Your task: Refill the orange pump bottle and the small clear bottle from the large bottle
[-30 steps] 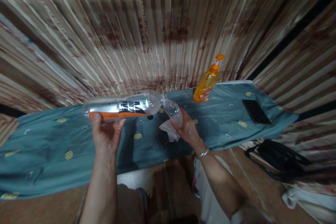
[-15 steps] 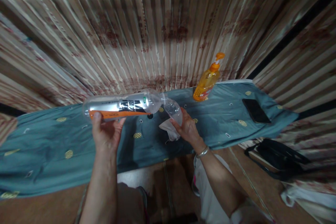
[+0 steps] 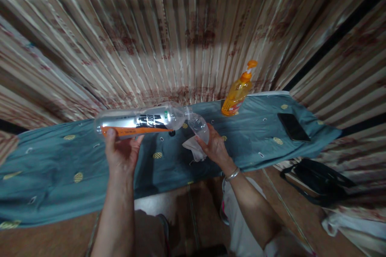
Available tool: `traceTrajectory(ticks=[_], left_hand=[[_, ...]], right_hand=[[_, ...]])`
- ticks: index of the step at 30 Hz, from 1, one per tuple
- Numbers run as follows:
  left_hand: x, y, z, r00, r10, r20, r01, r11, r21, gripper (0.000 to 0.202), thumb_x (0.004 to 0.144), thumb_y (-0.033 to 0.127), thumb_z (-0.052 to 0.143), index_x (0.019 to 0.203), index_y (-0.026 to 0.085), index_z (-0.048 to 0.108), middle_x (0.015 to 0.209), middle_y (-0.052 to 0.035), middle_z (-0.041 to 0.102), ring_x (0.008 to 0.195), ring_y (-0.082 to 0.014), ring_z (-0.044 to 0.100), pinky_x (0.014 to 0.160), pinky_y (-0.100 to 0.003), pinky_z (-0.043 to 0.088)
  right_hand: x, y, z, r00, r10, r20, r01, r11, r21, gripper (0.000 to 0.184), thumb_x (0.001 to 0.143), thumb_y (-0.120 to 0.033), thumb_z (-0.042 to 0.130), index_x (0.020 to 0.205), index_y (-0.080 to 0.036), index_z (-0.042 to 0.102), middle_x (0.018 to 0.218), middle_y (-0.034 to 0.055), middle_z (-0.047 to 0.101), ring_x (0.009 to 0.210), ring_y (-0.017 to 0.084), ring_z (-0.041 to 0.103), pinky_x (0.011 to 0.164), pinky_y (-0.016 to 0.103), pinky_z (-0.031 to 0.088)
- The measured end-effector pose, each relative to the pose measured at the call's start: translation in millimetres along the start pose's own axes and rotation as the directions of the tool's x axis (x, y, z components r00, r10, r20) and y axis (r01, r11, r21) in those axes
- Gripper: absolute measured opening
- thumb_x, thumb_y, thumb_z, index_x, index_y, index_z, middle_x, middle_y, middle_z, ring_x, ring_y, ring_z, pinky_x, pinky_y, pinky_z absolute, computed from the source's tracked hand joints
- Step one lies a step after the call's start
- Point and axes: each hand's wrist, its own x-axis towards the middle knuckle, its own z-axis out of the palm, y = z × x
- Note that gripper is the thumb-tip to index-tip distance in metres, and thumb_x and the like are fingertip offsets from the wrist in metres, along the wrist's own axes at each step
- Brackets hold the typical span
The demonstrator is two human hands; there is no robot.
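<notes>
My left hand point(image 3: 122, 152) grips a large clear plastic bottle point(image 3: 138, 121) with a silver, black and orange label, held sideways with its neck pointing right. The neck meets the mouth of a small clear bottle point(image 3: 199, 126), which my right hand point(image 3: 215, 146) holds tilted up toward it. A crumpled white tissue point(image 3: 194, 148) is tucked under my right hand's fingers. Both hands hover just over the blue-green cloth point(image 3: 60, 160) that covers the table.
An orange pump bottle point(image 3: 238, 92) stands at the back of the table, to the right. A black phone point(image 3: 293, 127) lies flat near the right end. Striped curtains hang behind. A black bag point(image 3: 319, 182) and white cloth point(image 3: 356, 225) lie on the floor at the right.
</notes>
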Motion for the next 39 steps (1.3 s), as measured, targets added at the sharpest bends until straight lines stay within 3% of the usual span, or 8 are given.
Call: traceTrajectory(ticks=[8,15,23,31,39], left_hand=[[2,-2,-3.5,1.0,0.019,0.004,-0.019,1.0,-0.008,0.027,0.08,0.045,0.078,0.095,0.023,0.075,0.108,-0.0047,0.08,0.108,-0.0266,0.074,0.083,-0.037,0.067],[7,-4,-8.6,0.998,0.053,0.038,-0.053,0.999,0.009,0.035,0.069,0.048,0.085,0.095,0.026,0.075,0.109,-0.0036,0.081,0.108,-0.0296,0.075,0.082,-0.041,0.068],[7,-4,-8.2,0.999,0.031,0.013,-0.031,0.999,-0.024,0.026,0.077,0.043,0.077,0.096,0.025,0.075,0.109,-0.0039,0.081,0.103,-0.0274,0.076,0.079,-0.04,0.068],[6,-4,-5.8,0.999,0.036,0.013,-0.035,0.998,-0.046,0.035,0.077,0.047,0.08,0.1,0.021,0.074,0.108,-0.007,0.08,0.104,-0.0274,0.075,0.09,-0.044,0.065],[7,-6,-10.8,0.998,0.048,0.048,-0.047,0.999,-0.018,0.03,0.076,0.047,0.08,0.095,0.026,0.074,0.107,-0.0031,0.08,0.103,-0.0262,0.076,0.077,-0.037,0.068]], right_hand=[[0,0,0,1.0,-0.014,0.004,0.014,1.0,-0.022,0.066,0.102,-0.059,0.052,0.145,-0.008,0.05,0.127,0.0249,0.073,0.115,0.036,0.074,0.101,0.052,0.061],[0,1,1,0.999,-0.033,-0.009,0.033,0.999,-0.008,0.068,0.103,-0.061,0.049,0.144,-0.008,0.05,0.126,0.0253,0.073,0.113,0.036,0.074,0.101,0.054,0.061],[0,1,0,0.999,-0.044,-0.03,0.044,0.999,-0.009,0.068,0.103,-0.063,0.047,0.142,-0.007,0.051,0.123,0.0257,0.074,0.111,0.036,0.075,0.097,0.053,0.062],[-1,2,1,0.999,-0.049,-0.023,0.049,0.999,-0.019,0.068,0.103,-0.062,0.049,0.145,-0.008,0.049,0.126,0.0256,0.073,0.114,0.036,0.074,0.099,0.054,0.062],[-1,1,1,1.0,-0.02,-0.016,0.02,1.0,-0.014,0.066,0.103,-0.06,0.049,0.143,-0.007,0.051,0.125,0.0256,0.074,0.112,0.036,0.075,0.099,0.054,0.062]])
